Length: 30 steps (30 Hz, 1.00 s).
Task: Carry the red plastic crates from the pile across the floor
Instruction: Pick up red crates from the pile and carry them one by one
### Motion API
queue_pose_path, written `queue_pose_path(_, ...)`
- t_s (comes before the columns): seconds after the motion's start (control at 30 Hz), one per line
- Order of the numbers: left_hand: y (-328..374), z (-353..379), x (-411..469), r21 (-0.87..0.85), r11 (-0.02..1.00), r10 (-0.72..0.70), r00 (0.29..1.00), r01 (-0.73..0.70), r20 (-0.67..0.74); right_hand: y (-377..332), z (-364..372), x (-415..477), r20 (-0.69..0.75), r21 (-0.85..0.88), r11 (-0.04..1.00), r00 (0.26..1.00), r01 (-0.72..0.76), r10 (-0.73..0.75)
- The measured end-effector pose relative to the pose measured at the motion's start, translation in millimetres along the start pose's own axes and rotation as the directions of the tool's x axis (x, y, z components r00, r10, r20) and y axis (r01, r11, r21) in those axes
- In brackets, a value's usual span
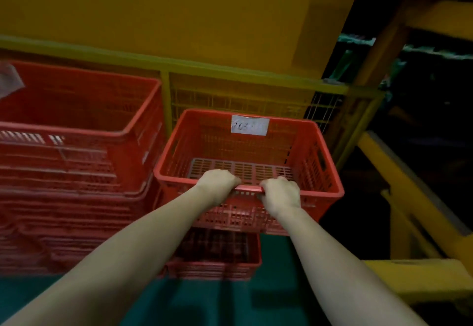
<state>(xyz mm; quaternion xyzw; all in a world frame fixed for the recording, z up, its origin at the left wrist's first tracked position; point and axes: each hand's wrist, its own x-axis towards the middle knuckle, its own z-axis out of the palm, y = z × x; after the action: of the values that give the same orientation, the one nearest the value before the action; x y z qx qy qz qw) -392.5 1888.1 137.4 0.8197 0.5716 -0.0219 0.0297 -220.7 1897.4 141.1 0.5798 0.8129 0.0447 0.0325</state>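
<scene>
A red slotted plastic crate (314, 161) is held up in the middle of the view, with a white paper label (250, 125) on its far inner wall. My left hand (217, 182) and my right hand (280, 193) grip its near rim side by side, fingers curled over the edge. Below it another red crate (217, 261) sits on the floor. To the left stands a tall pile of nested red crates (76, 172), the top one empty.
A yellow wire-mesh cage wall (230, 100) runs behind the crates. Yellow steel beams (399, 187) slope down on the right. The floor (204, 302) is green underfoot. Dark space lies at the far right.
</scene>
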Motion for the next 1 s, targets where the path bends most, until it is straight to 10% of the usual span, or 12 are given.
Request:
queue_pose_path(0.5,-44,304,45,-0.007,1.0,-0.02,0.999,0.02,0.031,-44,299,47,0.058,0.0,0.998,0.996,0.063,-0.063)
queue_pose_path(1.0,-71,368,43,-0.035,0.999,0.006,0.998,-0.004,0.064,-67,369,68,0.17,0.031,0.986,0.971,0.167,-0.17)
